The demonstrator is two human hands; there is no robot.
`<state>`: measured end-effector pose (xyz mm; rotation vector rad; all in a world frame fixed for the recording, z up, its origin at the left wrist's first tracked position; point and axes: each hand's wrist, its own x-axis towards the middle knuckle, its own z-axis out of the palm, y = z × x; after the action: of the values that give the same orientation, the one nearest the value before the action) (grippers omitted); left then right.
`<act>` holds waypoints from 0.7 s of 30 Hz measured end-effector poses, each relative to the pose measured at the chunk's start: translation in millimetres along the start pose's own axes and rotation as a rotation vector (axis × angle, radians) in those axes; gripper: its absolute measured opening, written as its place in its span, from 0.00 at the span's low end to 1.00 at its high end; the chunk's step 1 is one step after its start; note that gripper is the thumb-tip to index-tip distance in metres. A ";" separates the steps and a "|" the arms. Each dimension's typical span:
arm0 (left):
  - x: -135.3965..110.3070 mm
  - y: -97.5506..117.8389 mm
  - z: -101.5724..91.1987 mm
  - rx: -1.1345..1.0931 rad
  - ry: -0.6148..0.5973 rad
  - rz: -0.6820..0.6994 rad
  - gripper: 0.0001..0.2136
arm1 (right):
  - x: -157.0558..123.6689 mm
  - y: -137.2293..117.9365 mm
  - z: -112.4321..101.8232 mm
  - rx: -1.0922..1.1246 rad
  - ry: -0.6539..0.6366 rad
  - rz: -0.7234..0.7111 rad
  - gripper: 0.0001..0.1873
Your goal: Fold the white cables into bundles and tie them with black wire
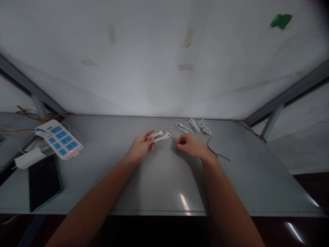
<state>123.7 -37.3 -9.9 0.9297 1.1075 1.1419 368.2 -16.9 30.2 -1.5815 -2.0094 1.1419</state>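
The left fingers (151,135) curl closed around a looped white USB cable (159,137), its metal USB plug (161,132) poking out above them toward the right. The right fingers (179,140) are drawn together in a narrow pinch at a thin black wire (174,141); in this dim view they seem to hold it, though they may only touch it. The left hand (140,147) and right hand (189,145) sit just apart near the middle of the grey tabletop (239,185), with the forearms running down to the bottom of the frame.

A further stretch of black wire (216,152) lies just right of the right hand. Three coiled white cables (194,126) lie in a row just beyond the hands, near the far edge.

At the left of the frame is a white power strip (59,139) with blue switches and a lit red light. A white power adapter (29,157) lies against its lower left, above a black tablet (45,181). Red and yellow wires (33,118) trail off the upper left of the tabletop. Behind it all rises a white wall (154,61) with tape marks and a green scrap (281,21) at the upper right.
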 end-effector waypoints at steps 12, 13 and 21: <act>-3.8 -9.3 11.7 -0.039 -0.180 -0.050 0.32 | 14.4 -16.8 55.5 0.653 -0.080 -0.176 0.07; -3.5 -8.9 12.2 -0.044 -0.186 -0.050 0.30 | 14.1 -17.7 56.7 0.662 -0.090 -0.173 0.06; -9.1 0.7 15.1 -0.011 -0.229 -0.057 0.23 | 15.0 -19.6 61.7 0.768 -0.061 -0.140 0.06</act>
<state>137.8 -46.3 -4.3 0.9881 0.9344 0.9675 308.2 -27.6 3.7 -1.0014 -1.4010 1.6431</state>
